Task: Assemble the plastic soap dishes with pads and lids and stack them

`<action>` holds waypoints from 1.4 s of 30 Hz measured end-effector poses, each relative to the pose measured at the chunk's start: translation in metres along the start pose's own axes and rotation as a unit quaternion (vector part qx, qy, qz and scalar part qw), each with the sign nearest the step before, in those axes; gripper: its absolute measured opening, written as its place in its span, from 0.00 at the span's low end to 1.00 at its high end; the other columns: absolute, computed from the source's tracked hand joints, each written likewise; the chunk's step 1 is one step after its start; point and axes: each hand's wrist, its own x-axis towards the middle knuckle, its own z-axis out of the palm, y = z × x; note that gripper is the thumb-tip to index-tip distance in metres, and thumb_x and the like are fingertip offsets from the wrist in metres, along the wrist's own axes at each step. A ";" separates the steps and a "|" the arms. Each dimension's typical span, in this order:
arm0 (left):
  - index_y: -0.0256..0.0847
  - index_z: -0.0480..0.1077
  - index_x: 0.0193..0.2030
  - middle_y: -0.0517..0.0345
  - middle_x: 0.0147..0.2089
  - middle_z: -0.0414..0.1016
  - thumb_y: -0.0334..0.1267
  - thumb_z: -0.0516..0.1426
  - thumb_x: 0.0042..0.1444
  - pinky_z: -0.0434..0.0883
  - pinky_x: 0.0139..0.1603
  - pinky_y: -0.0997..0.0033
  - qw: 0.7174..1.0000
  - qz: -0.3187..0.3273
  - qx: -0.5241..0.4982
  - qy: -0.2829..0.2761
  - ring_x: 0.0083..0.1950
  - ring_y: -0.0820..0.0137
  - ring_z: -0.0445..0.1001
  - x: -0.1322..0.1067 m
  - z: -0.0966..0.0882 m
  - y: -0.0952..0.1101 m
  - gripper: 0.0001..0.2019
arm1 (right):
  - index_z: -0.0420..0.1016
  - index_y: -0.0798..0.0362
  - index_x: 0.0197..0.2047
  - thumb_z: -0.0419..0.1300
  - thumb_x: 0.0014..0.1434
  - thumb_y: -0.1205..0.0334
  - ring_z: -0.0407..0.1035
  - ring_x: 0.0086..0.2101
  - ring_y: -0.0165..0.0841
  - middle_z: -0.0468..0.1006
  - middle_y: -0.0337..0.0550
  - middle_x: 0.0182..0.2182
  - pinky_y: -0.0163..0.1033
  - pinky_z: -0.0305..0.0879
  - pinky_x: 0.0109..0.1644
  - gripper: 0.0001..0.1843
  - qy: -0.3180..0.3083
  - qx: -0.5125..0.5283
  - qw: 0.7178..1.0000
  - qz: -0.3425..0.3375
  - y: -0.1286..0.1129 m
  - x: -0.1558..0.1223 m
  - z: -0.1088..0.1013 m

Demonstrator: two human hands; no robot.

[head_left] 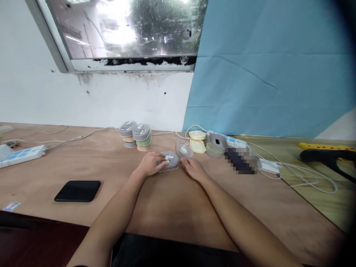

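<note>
A small grey lidded container [171, 161] lies on the wooden table [172, 200] in front of me. My left hand [150, 164] rests on its left side, fingers curled over the lid and touching it. To the right of the container my right hand [193, 168] lies with its fingers stretched toward it, the tips at its edge. A clear plastic lid [184, 148] sits just behind, with a small white piece in it.
Two stacks of grey-lidded containers [136, 135] stand behind. Yellow lids [197, 141] and a grey-green stack [217, 145] lie to the right, near a power strip and white cables [294, 172]. A black phone [78, 191] and another power strip [22, 155] lie left.
</note>
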 end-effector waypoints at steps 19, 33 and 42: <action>0.43 0.62 0.62 0.51 0.68 0.58 0.29 0.49 0.57 0.54 0.64 0.53 0.985 -0.111 0.130 0.021 0.69 0.61 0.53 0.005 0.024 -0.027 0.25 | 0.67 0.52 0.54 0.49 0.63 0.45 0.67 0.27 0.33 0.73 0.39 0.28 0.37 0.62 0.34 0.24 0.128 0.041 0.991 -0.026 0.002 0.000 -0.004; 0.44 0.64 0.61 0.51 0.66 0.61 0.37 0.52 0.59 0.54 0.63 0.53 0.975 -0.121 0.172 0.073 0.65 0.58 0.58 0.012 0.034 -0.040 0.22 | 0.68 0.59 0.51 0.50 0.59 0.52 0.64 0.46 0.45 0.68 0.59 0.47 0.49 0.61 0.50 0.23 0.504 -0.081 0.854 0.103 0.097 0.012 -0.063; 0.44 0.58 0.65 0.49 0.69 0.55 0.30 0.47 0.59 0.55 0.63 0.53 0.969 -0.127 0.206 0.057 0.68 0.58 0.53 0.018 0.041 -0.044 0.26 | 0.65 0.56 0.57 0.51 0.58 0.56 0.60 0.56 0.43 0.62 0.57 0.56 0.46 0.60 0.57 0.25 0.393 -0.123 0.910 0.051 0.085 0.018 -0.049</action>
